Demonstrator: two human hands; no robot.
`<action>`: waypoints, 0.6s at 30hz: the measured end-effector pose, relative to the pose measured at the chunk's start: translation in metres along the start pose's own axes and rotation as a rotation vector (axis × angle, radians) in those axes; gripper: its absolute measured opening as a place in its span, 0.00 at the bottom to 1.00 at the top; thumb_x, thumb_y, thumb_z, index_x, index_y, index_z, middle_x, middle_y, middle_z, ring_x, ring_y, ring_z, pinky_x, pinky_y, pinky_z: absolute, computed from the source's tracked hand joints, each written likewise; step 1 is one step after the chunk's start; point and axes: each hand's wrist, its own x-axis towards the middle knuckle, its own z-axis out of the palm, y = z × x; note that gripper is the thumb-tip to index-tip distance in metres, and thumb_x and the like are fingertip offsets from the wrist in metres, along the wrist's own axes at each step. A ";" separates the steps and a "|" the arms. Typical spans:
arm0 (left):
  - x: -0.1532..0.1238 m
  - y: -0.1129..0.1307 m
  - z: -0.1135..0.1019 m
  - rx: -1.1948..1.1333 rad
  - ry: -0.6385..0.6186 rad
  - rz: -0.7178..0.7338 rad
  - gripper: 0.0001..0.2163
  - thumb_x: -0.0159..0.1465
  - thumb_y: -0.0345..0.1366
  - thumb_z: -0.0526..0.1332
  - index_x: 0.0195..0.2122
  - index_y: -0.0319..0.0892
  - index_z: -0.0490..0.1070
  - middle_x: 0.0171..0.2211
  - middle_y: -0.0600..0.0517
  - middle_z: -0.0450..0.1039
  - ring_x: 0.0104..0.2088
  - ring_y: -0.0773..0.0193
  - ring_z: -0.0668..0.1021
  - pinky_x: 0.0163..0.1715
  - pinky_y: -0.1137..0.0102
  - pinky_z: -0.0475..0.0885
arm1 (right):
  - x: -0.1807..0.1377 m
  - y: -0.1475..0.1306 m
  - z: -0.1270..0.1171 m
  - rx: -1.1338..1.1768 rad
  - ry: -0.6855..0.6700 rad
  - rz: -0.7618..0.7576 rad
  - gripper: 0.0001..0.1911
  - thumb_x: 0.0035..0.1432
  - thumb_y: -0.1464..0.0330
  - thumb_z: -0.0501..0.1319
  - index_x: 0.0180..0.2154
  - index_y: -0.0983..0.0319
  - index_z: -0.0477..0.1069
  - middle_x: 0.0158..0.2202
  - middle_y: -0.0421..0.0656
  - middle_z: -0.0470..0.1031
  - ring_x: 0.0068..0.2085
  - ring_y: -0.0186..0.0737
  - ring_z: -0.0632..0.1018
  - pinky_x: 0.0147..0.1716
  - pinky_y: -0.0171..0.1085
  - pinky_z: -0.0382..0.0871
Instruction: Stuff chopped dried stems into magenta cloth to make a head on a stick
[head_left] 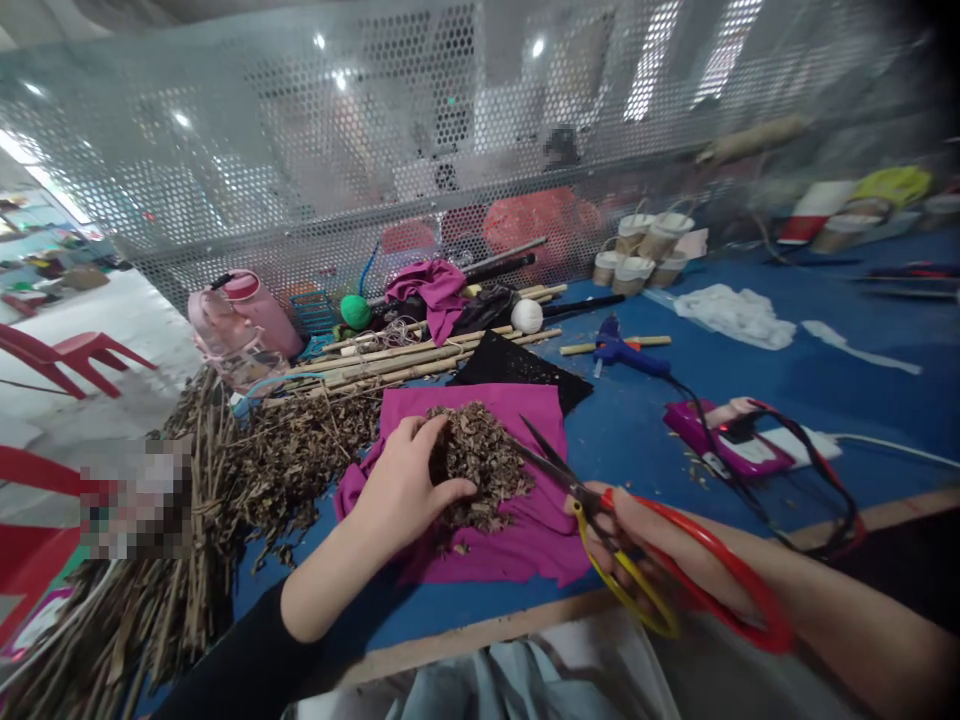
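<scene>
A magenta cloth (544, 400) lies spread on the blue table, with a heap of dry crumbled leaves (491, 455) on it. My left hand (409, 470) touches the left side of the heap, thumb stretched out and fingers apart from it; the fingertips are partly hidden among the leaves. On the right, my right hand (622, 530) grips a pair of scissors (574, 480) with one red and one yellow handle loop. The scissor blades are parted and point toward the heap's right edge. A black cloth (525, 375) lies behind the magenta one.
More dry leaves (300, 450) and bundled stalks (172, 570) lie left. Behind are bamboo sticks (420, 362), a pink bottle (262, 310), a green ball (355, 312) and a white ball (527, 316). To the right are a blue glue gun (626, 352), purple power strip (694, 435) and cables.
</scene>
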 end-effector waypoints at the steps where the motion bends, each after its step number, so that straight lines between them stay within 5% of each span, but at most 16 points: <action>1: -0.001 0.002 0.000 0.008 0.028 0.063 0.26 0.56 0.44 0.65 0.55 0.40 0.65 0.50 0.43 0.64 0.52 0.53 0.68 0.54 0.59 0.64 | 0.000 0.001 -0.001 -0.030 0.054 -0.001 0.34 0.52 0.38 0.44 0.32 0.61 0.64 0.25 0.39 0.64 0.22 0.31 0.65 0.22 0.32 0.60; 5: -0.008 0.010 0.001 0.138 -0.064 0.313 0.09 0.58 0.37 0.64 0.41 0.48 0.76 0.51 0.47 0.66 0.52 0.52 0.66 0.52 0.57 0.64 | -0.004 0.003 -0.004 -0.253 0.288 -0.035 0.32 0.52 0.39 0.45 0.37 0.59 0.66 0.22 0.38 0.65 0.21 0.34 0.66 0.22 0.34 0.61; 11: -0.006 0.015 0.019 0.292 -0.125 0.344 0.10 0.55 0.35 0.66 0.38 0.48 0.78 0.62 0.47 0.56 0.61 0.42 0.58 0.57 0.47 0.56 | 0.008 -0.006 0.010 -0.932 0.611 -0.056 0.20 0.54 0.54 0.57 0.45 0.59 0.65 0.32 0.44 0.76 0.33 0.45 0.76 0.28 0.36 0.62; 14: -0.002 0.012 0.023 0.237 -0.075 0.314 0.05 0.58 0.35 0.63 0.33 0.47 0.80 0.61 0.47 0.60 0.60 0.45 0.59 0.57 0.49 0.58 | 0.023 -0.002 0.023 -1.046 0.622 -0.111 0.16 0.57 0.62 0.56 0.47 0.61 0.66 0.42 0.48 0.76 0.42 0.47 0.76 0.34 0.36 0.63; 18: -0.005 0.005 0.019 0.110 0.060 0.253 0.08 0.61 0.36 0.60 0.33 0.46 0.80 0.55 0.48 0.67 0.54 0.52 0.65 0.56 0.57 0.63 | 0.028 0.008 0.028 -1.057 0.586 -0.104 0.17 0.58 0.69 0.52 0.50 0.60 0.66 0.41 0.46 0.77 0.41 0.46 0.77 0.35 0.36 0.63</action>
